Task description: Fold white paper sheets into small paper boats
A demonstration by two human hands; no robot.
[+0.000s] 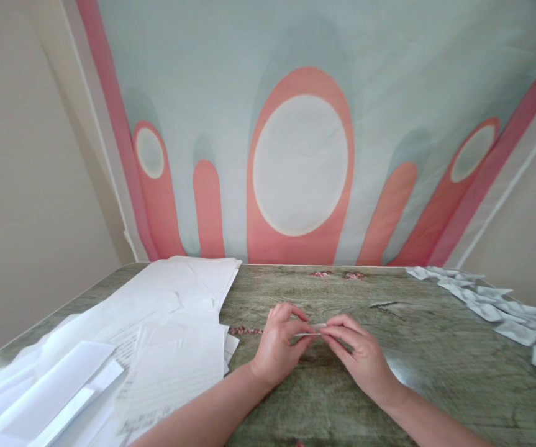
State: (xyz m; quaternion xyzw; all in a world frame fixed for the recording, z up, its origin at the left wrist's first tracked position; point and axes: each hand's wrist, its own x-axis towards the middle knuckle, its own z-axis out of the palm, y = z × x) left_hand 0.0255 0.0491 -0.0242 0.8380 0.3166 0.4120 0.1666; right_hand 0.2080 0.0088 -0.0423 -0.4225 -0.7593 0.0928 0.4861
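Note:
Over the middle of the table, both my hands pinch one small piece of white paper [313, 334], thin and seen nearly edge-on. My left hand [277, 340] has its thumb and fingers closed on the paper's left part. From the other side my right hand [359, 349] closes its fingertips on the right end. The fingers cover most of the paper, so its exact shape is hidden. Just left of my left hand lies a pile of white paper sheets [181, 354], some with faint printing.
Folded strips of white paper [58, 391] lie on the pile's near left. Several folded white paper pieces [486, 304] line the right side of the wood-grain table [435, 385]. Reddish patches [354, 275] show on the tabletop. A coral and pale-green backdrop [230, 74] rises behind.

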